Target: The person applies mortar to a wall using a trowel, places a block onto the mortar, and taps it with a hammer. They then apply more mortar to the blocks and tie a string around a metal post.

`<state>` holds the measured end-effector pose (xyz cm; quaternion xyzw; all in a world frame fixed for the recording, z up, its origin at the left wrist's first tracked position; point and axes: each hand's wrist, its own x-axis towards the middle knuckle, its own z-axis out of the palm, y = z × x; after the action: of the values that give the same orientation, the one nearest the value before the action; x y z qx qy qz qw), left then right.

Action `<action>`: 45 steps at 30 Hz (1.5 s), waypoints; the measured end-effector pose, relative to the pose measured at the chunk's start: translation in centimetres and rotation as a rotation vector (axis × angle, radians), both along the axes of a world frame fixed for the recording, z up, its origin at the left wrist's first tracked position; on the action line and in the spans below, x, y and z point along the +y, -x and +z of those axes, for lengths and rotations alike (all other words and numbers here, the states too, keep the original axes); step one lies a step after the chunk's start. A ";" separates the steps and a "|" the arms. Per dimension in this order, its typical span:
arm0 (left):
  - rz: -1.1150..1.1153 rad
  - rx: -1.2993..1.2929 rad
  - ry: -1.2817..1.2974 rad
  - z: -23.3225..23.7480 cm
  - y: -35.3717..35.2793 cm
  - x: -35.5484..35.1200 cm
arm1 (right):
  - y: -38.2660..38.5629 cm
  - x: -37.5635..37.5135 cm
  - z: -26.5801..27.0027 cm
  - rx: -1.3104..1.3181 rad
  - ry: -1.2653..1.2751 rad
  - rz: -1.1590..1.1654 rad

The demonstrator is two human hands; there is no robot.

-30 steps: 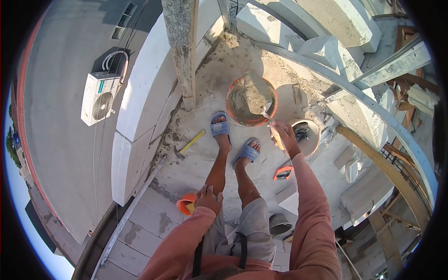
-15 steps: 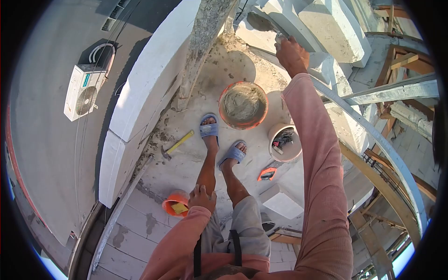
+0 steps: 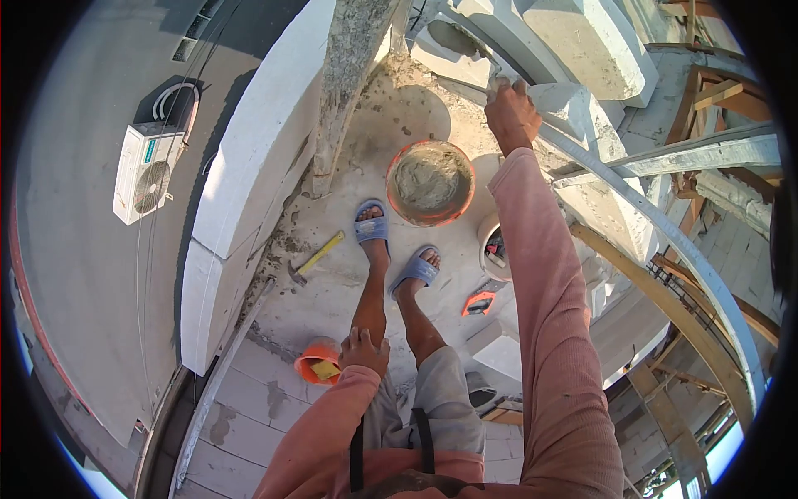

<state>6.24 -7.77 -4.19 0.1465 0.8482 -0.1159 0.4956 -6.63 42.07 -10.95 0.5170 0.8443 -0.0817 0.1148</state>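
Note:
My right hand (image 3: 512,116) stretches far forward, closed round the handle of a trowel (image 3: 455,36). The trowel's blade is against the pale blocks (image 3: 445,60) at the top; the exact contact is hard to make out. My left hand (image 3: 364,353) lies over my knee with its fingers slightly apart and holds nothing. Ahead of my sandalled feet stands an orange-rimmed tub of wet mortar (image 3: 428,179). A white bucket (image 3: 490,249) with tools inside is partly hidden by my right sleeve.
A yellow-handled hammer (image 3: 317,256) lies left of my feet, and an orange-handled handsaw (image 3: 480,301) lies to the right. Beside my left hand is a small orange bucket (image 3: 319,363). A white block wall (image 3: 249,183) and a rough post (image 3: 349,83) border the left; a curved metal strip (image 3: 673,224) crosses the right.
My right hand has moved slightly down and left in view with the trowel, its arm now covering more of the white bucket. My left hand stays on my knee.

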 end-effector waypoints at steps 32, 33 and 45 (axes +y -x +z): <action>-0.133 0.001 0.009 -0.3 0.7 -0.1 | -11.8 -23.4 -13.6 0.053 0.657 -0.526; -0.134 -0.005 0.006 -0.2 0.7 -0.1 | -13.3 -23.5 -13.5 0.155 0.733 -0.591; -0.152 -0.039 0.023 -0.3 2.0 1.1 | -17.4 -24.9 -1.6 1.047 1.177 -1.055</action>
<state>4.25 -6.69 -4.47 0.2071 0.8234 -0.1601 0.5035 10.77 17.15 -12.59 0.5886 0.2693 -0.7571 -0.0882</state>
